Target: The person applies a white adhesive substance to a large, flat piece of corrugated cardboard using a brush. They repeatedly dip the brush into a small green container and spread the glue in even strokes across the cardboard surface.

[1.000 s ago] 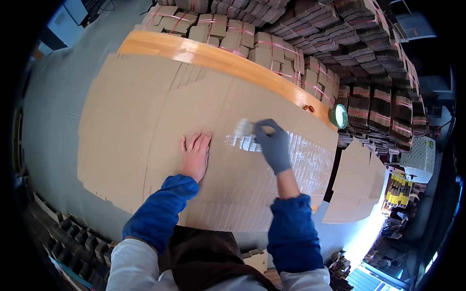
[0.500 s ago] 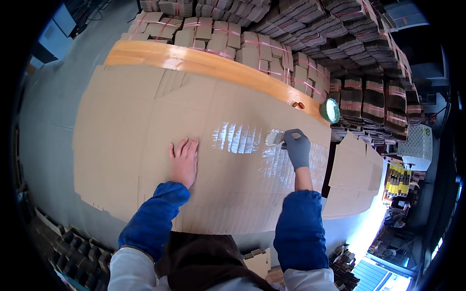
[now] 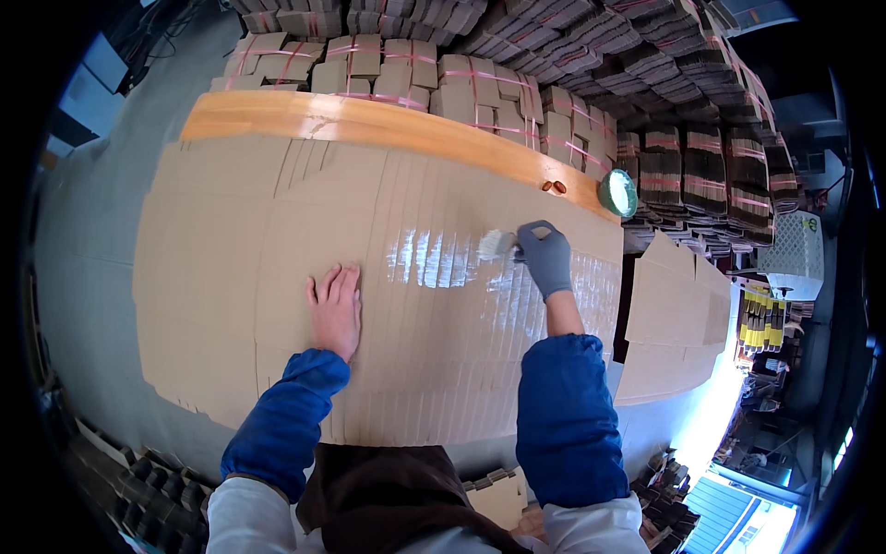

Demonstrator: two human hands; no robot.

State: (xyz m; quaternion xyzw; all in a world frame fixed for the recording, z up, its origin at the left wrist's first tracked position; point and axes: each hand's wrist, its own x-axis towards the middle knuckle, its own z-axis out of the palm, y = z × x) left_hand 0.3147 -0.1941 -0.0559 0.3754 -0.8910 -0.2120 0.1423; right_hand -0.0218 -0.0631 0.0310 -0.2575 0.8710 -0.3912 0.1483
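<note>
My bare left hand (image 3: 336, 312) rests palm-down, fingers slightly spread, on the cardboard (image 3: 212, 268). My gloved right hand (image 3: 544, 257), arm reaching forward, is closed around the brush (image 3: 496, 245), which juts leftward from it.

No words or numbers are showing clearly enough to read. Just short of three o'clock, a white lattice basket (image 3: 792, 254) is carrying a small yellow-green mark (image 3: 810, 223) near its top, too small to make out. Just past three o'clock, yellow-and-dark bundles (image 3: 762, 319) are standing too far off for any print to be told. At the dial's centre, the big cardboard sheet (image 3: 212, 258) is showing nothing legible.
</note>
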